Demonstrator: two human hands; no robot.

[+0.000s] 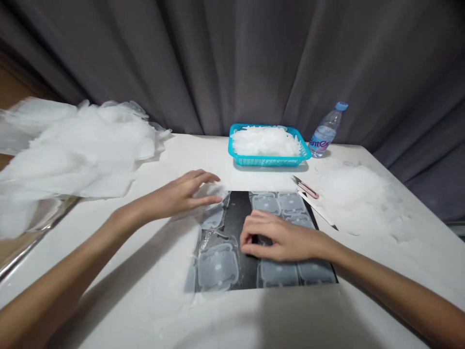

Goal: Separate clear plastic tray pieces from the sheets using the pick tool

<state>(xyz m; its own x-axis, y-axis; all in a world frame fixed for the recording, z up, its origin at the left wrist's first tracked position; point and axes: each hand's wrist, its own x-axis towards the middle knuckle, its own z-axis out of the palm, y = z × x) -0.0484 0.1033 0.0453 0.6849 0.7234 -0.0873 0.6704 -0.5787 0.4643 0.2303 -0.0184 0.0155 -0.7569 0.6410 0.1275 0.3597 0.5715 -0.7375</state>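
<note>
My left hand (pixel 189 194) hovers at the far left edge of a black mat (pixel 238 213), thumb and fingers apart. Beneath it lies a thin clear plastic sheet with a molded rounded-square piece (pixel 213 216). My right hand (pixel 274 237) rests over the mat's middle with its fingers curled in; whatever they may hold is hidden. Clear sheets with rounded-square molded shapes cover both sides of the mat. One such shape (pixel 218 266) shows at the near left. Others, like the shape (pixel 279 274) at the near right, lie partly under my right hand and forearm.
A blue basket (pixel 269 161) full of white translucent pieces stands at the back, beside a water bottle (pixel 325 133). Pink-handled thread snips (pixel 307 187) and a white pen-like tool (pixel 317 211) lie right of the mat. White sheets (pixel 83 150) pile up left; a translucent heap (pixel 363 198) sits right.
</note>
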